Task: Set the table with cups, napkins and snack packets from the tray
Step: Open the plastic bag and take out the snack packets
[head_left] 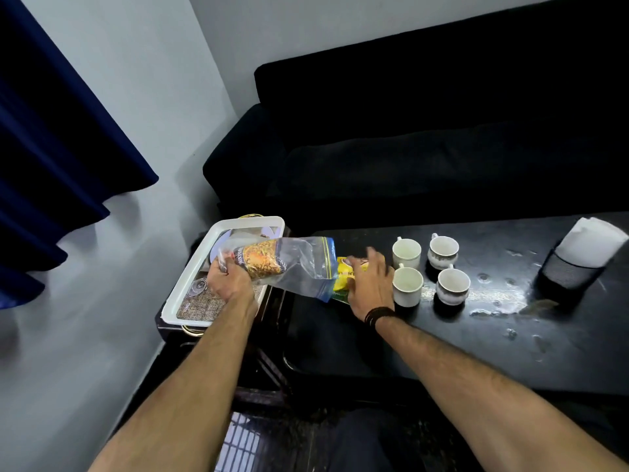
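My left hand (227, 279) grips one end of a clear zip bag of brown-orange snack mix (272, 258), held level above the white tray (190, 277) and reaching over the black table (493, 335). My right hand (369, 284) rests on a yellow snack packet (344, 279) lying on the table; how its fingers hold it is partly hidden. Several white cups (406, 253) stand in a square just right of that hand. White napkins (594, 240) sit in a black mesh holder (566, 272) at the far right.
The tray holds a woven mat (200, 306), a clear glass item (198, 287) and a plate (221, 247). It sits on a dark stand left of the table. A black sofa (425, 131) runs behind, and a blue curtain (51, 148) hangs at the left.
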Motion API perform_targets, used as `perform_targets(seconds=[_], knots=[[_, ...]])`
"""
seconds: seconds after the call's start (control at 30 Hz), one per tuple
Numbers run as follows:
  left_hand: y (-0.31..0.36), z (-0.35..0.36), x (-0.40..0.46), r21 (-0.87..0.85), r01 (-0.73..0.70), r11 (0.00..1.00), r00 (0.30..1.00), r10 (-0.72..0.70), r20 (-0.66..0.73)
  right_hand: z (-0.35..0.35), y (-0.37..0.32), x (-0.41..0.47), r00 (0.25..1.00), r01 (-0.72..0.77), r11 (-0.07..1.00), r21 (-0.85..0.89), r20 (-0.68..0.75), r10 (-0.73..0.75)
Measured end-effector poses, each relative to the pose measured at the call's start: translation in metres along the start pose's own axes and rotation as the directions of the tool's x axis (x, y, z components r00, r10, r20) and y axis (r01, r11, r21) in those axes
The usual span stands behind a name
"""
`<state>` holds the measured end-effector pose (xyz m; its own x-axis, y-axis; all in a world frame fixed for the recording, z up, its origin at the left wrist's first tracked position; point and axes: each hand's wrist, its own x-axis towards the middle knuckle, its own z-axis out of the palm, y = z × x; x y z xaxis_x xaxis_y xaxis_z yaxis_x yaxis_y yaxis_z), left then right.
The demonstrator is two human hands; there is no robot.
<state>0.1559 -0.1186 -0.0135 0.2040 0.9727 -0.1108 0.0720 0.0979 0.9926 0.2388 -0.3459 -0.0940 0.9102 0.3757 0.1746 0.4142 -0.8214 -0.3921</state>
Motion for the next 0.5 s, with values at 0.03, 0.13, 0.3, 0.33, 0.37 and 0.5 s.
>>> perform_targets(seconds=[0.03, 0.13, 0.3, 0.33, 0.37, 0.5], knots=[[0.002, 0.002, 0.000, 0.006, -0.019, 1.000, 1.000, 0.019, 0.011, 0.003, -0.003, -0.002, 0.992, 0.112, 0.993, -0.044, 0.055, -0.109], [0.010, 0.006, -0.003, -0.037, -0.033, 0.999, 0.999, 0.034, 0.041, 0.018, -0.006, -0.009, 0.905, 0.243, 0.966, -0.090, 0.378, -0.192], [0.026, 0.003, -0.004, -0.142, -0.056, 0.988, 0.998, 0.059, 0.022, 0.013, -0.003, -0.002, 0.863, 0.092, 0.989, -0.119, 0.505, -0.020], [0.029, 0.001, -0.002, -0.155, -0.064, 0.986, 0.998, 0.067, 0.011, 0.008, -0.003, 0.001, 0.871, 0.092, 0.990, -0.108, 0.490, -0.027], [0.031, -0.002, 0.001, -0.160, -0.069, 0.985, 0.998, 0.069, -0.004, 0.003, -0.003, 0.006, 0.901, 0.084, 0.994, -0.075, 0.431, -0.043], [0.039, -0.011, 0.012, -0.179, -0.046, 0.983, 0.998, 0.038, -0.046, -0.032, -0.012, 0.027, 0.991, -0.056, 0.891, 0.450, -0.084, 0.105]])
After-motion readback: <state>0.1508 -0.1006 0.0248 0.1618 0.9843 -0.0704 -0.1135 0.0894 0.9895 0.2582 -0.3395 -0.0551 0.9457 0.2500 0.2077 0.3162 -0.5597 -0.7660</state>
